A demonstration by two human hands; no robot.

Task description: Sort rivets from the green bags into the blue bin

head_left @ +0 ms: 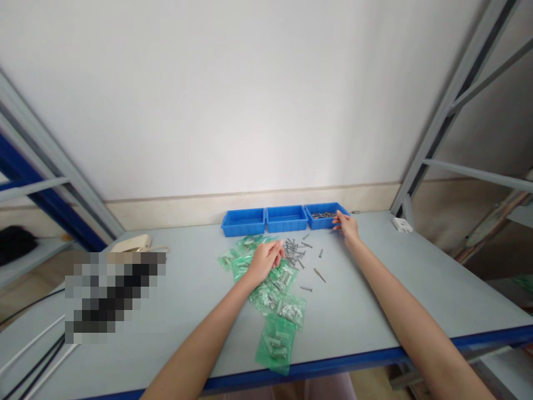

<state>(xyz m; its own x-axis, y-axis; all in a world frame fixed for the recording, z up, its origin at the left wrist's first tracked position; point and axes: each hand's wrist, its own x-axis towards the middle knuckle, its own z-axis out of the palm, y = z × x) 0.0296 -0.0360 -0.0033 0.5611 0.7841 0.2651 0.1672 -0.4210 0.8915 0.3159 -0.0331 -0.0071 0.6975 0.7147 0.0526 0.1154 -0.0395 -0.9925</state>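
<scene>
My left hand point(265, 260) rests over the green plastic bags point(283, 278) with its fingers curled closed. Its fingertips are beside a loose pile of screws point(295, 251); whatever they hold, if anything, is hidden. At the front right corner of the right blue bin point(320, 224), my right hand point(346, 226) has its fingers bent together over the rim. Many small metal pieces point(322, 215) lie inside that bin. What the right fingers grip is too small to make out. Several green bags hold hardware, and one bag point(275, 343) lies near the table's front edge.
Two more blue bins, the middle one point(287, 219) and the left one point(245, 223), stand in the row by the wall. Single screws point(319, 274) lie right of the pile. A white plastic piece point(402, 224) sits far right; cables point(33, 355) cross the left side.
</scene>
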